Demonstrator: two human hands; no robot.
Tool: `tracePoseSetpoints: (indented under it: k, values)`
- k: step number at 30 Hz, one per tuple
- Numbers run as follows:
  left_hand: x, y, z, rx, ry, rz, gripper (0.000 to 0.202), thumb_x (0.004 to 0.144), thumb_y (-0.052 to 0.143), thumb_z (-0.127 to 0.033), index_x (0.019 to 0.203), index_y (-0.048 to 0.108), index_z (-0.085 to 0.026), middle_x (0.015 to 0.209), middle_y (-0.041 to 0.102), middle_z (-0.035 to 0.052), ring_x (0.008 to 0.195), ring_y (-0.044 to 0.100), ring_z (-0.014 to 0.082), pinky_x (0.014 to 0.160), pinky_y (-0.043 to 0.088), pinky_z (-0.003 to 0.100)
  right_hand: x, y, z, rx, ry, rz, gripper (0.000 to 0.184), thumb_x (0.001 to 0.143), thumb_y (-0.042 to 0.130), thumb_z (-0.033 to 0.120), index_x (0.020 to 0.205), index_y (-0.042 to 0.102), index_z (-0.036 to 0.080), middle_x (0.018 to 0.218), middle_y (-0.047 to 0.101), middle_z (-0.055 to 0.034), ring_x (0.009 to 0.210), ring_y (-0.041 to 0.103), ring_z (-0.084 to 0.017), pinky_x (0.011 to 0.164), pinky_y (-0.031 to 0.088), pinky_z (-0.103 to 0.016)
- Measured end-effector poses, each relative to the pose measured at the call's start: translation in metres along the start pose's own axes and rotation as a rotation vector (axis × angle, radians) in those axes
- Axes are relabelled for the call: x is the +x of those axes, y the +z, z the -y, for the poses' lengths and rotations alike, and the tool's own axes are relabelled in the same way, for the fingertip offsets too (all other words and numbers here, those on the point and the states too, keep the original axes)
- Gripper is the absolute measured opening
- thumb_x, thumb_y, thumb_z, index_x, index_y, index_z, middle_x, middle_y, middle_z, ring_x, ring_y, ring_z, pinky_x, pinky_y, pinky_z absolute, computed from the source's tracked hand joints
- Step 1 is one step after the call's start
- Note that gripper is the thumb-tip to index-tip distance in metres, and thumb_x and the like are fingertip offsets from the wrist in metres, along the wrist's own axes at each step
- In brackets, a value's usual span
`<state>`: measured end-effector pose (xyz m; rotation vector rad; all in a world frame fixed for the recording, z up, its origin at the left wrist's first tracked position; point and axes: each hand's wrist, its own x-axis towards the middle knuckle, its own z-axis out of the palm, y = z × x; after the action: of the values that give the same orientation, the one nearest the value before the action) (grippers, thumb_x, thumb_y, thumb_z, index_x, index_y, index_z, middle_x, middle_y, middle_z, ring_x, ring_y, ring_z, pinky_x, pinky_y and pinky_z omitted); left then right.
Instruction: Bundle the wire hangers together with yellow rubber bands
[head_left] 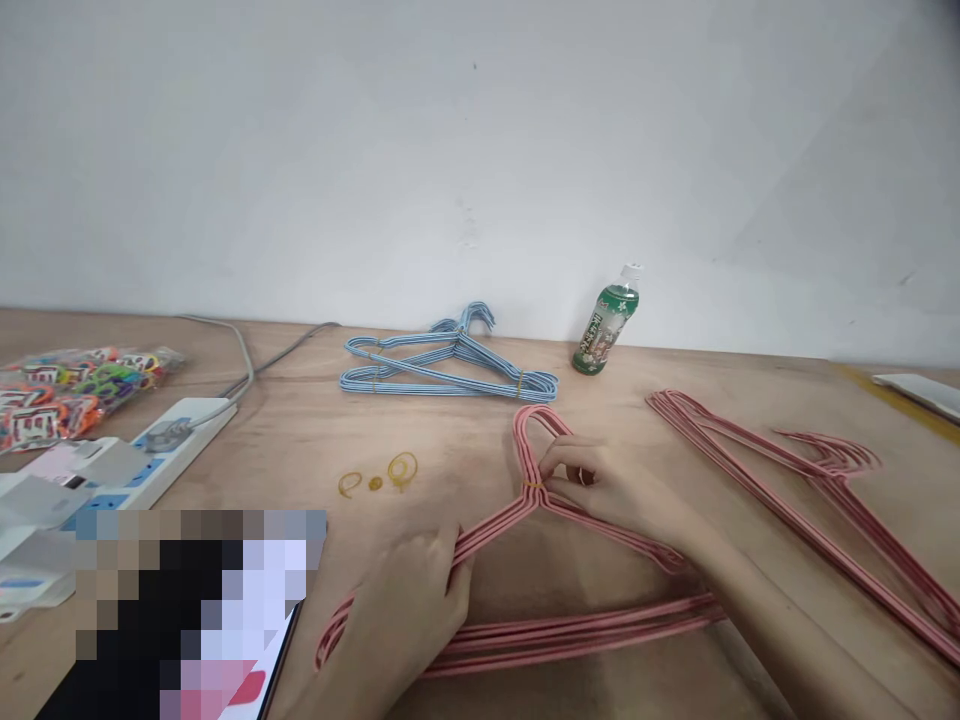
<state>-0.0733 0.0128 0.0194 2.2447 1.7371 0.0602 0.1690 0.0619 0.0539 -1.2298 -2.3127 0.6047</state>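
Observation:
A bundle of pink clothes hangers (pixel 496 522) lies on the table in front of me, hooks pointing away. A yellow rubber band (pixel 533 487) circles their necks. My left hand (pixel 411 600) is closed around the left shoulder of this bundle. At the neck, the curled thumb and fingers of my right hand (pixel 589 480) grip the hangers beside the band. Whether those fingertips also pinch the band cannot be made out. Loose yellow rubber bands (pixel 403 468) lie to the left of the bundle.
Banded blue hangers (pixel 450 365) lie near the wall, with a green-labelled bottle (pixel 606 320) to their right. More pink hangers (pixel 810 500) rest at right. Along the left are a power strip (pixel 180 430), colourful plastic packets (pixel 75 390) and a blurred-out phone-like device (pixel 289 640).

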Motion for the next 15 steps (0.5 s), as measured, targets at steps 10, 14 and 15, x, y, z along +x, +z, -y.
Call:
tracePoseSetpoints:
  k: [10,14,15]
  values:
    - [0.0,0.001,0.0,0.053,0.045,-0.015,0.025,0.088,0.034,-0.023,0.087,0.058,-0.021,0.081,0.069,0.0076,0.074,0.065,0.0262,0.067,0.042,0.036,-0.006,0.003,0.002,-0.176,-0.033,-0.061,0.009,0.091,0.044,0.018,0.088,0.052,0.02,0.078,0.059,0.0002,0.064,0.049,-0.012,0.058,0.035,-0.025]
    - [-0.002,0.002,0.0,0.144,0.044,-0.041,0.029,0.088,0.034,-0.022,0.097,0.062,-0.021,0.081,0.069,0.0083,0.068,0.063,0.0244,0.068,0.044,0.037,-0.006,0.009,0.0,-0.312,-0.079,-0.137,0.009,0.093,0.039,0.019,0.091,0.048,0.02,0.07,0.055,0.002,0.059,0.046,-0.012,0.055,0.031,-0.026]
    - [-0.003,0.003,0.001,0.16,0.047,-0.048,0.031,0.088,0.034,-0.021,0.099,0.063,-0.021,0.081,0.069,0.0084,0.068,0.063,0.0241,0.069,0.044,0.037,-0.006,0.01,0.0,-0.342,-0.103,-0.166,0.009,0.093,0.039,0.019,0.091,0.047,0.02,0.069,0.054,0.0024,0.058,0.045,-0.012,0.055,0.03,-0.025]
